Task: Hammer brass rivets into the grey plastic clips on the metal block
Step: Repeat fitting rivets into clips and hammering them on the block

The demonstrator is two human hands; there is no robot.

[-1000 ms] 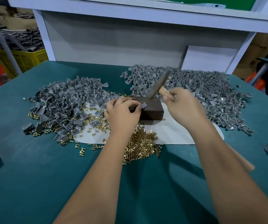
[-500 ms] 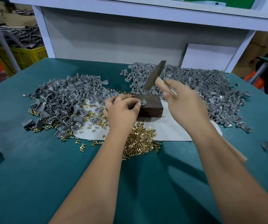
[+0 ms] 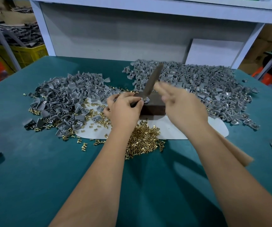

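While my left hand [image 3: 123, 110] pinches a grey clip [image 3: 145, 100] steady on the metal block [image 3: 155, 107] at the table's [image 3: 33, 177] middle, my right hand [image 3: 182, 105], blurred, grips the hammer [image 3: 153, 79] with its head just over the clip. Next, I judge, comes a short, square blow that misses my fingertips; open room lies toward the near edge, with clip piles crowding the far side.

metal block [image 3: 155, 107]: dark, flat on white sheet | grey clip [image 3: 145, 99]: on block's top | brass rivets [image 3: 141, 141]: heaped near block
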